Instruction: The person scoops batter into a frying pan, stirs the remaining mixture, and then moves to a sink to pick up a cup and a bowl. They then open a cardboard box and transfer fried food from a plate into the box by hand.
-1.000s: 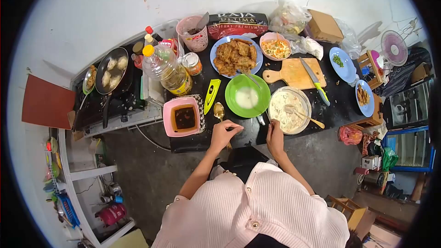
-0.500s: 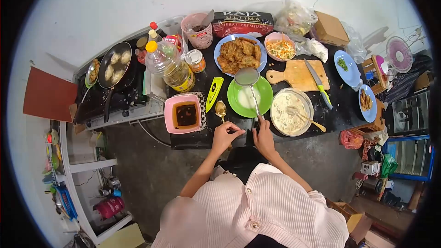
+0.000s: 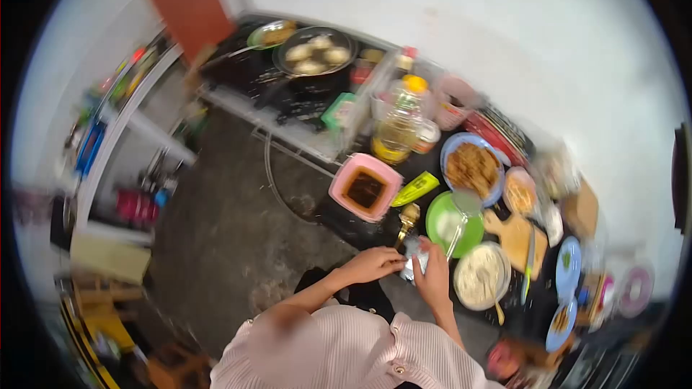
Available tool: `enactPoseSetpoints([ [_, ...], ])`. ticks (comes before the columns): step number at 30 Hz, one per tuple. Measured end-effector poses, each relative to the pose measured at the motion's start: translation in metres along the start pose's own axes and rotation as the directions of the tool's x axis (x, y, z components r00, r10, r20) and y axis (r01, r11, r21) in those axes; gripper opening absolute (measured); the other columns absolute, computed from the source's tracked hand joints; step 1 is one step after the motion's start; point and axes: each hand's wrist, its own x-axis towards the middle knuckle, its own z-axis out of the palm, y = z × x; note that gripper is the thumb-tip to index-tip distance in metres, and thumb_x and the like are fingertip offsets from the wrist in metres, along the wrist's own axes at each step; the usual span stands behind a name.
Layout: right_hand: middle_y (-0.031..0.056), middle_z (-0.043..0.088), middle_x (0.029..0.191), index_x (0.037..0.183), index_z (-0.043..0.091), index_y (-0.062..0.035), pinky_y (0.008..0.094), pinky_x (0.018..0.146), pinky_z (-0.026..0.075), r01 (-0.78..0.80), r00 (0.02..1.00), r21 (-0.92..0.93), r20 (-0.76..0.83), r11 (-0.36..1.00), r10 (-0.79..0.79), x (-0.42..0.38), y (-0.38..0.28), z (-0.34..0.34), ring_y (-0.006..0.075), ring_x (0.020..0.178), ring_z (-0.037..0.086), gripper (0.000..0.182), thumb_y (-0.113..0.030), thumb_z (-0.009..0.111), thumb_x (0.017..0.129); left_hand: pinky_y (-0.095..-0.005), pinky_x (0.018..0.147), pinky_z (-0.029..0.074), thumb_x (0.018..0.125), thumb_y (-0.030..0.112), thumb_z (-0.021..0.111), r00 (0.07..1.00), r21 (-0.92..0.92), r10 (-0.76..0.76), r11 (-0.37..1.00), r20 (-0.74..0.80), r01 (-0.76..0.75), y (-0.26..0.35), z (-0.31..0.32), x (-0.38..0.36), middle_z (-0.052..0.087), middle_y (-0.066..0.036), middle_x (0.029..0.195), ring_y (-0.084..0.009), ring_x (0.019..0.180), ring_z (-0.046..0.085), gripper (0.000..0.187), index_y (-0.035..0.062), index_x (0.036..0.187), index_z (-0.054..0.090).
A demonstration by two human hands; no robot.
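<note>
Over the near edge of the smooth, dully glossy black tabletop (image 3: 344, 226), a small crinkled silver-white packet (image 3: 415, 266) has a bright sheen; foil or thin plastic, the blur hides which. Near the left corner, the squarish pink bowl (image 3: 393, 180) looks like smooth plastic, as does the round, glossy green bowl (image 3: 473, 235) farther right. A round strainer (image 3: 467, 204) of grey metal mesh crosses it. The gold-coloured spoon (image 3: 409, 217) is shiny metal. Toward the far edge, the transparent yellow-capped bottle (image 3: 400, 126) is plastic; the handled tan board (image 3: 517, 234) is matt wood. The pale pink shirt (image 3: 342, 338) is ribbed cloth.
</note>
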Motion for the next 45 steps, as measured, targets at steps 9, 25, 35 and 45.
enactPoseSetpoints([
  [9, 0.0074, 0.058, 0.087, 0.105, 0.05, -0.01, 0.0378, 0.072, 0.044, 0.169, 0.626, 0.185, 0.738, 0.968, -0.251, 0.02, -0.122, 0.142, 0.0262, 0.081, 0.058, 0.027, -0.019, 0.053, 0.08, -0.0406, 0.075, 0.045, 0.076, 0.037, 0.057, 0.817, 0.189, -0.535, 0.798, -0.213, 0.572, -0.12, -0.038, -0.229, 0.057, -0.01, 0.1, -0.0306, 0.091, 0.056, 0.033, 0.0105, 0.096, 0.061],
  [25, 0.0107, 0.06, 0.082, 0.107, 0.05, -0.0058, 0.0348, 0.07, 0.045, 0.359, 0.315, 0.37, 0.816, 0.857, -0.484, 0.069, -0.312, 0.42, 0.026, 0.079, 0.058, 0.028, -0.022, 0.051, 0.083, -0.0347, 0.074, 0.048, 0.059, 0.034, 0.075, -0.373, -0.557, -0.91, -0.217, -0.183, 0.802, -0.23, -0.045, -0.64, 0.065, -0.006, 0.09, -0.0209, 0.087, 0.061, 0.03, 0.0175, 0.083, 0.07],
  [35, 0.0155, 0.062, 0.087, 0.108, 0.051, -0.0051, 0.0368, 0.072, 0.045, 0.359, 0.19, 0.353, 0.879, 0.864, -0.438, 0.17, -0.401, 0.544, 0.0304, 0.083, 0.059, 0.03, -0.022, 0.051, 0.083, -0.0371, 0.072, 0.048, 0.068, 0.033, 0.065, -0.315, -0.698, -0.894, -0.002, -0.32, 0.716, -0.291, -0.179, -0.583, 0.065, -0.008, 0.086, -0.0263, 0.082, 0.061, 0.025, 0.0138, 0.084, 0.068],
  [45, 0.0166, 0.061, 0.088, 0.107, 0.051, -0.0042, 0.0364, 0.071, 0.045, 0.499, 0.133, 0.368, 0.862, 0.785, -0.489, 0.291, -0.507, 0.638, 0.0305, 0.083, 0.059, 0.031, -0.022, 0.052, 0.082, -0.0379, 0.064, 0.048, 0.068, 0.044, 0.065, -0.334, -0.696, -0.745, 0.234, -0.577, 0.679, -0.327, -0.373, -0.602, 0.064, -0.011, 0.073, -0.0278, 0.071, 0.062, 0.032, 0.0123, 0.074, 0.068],
])
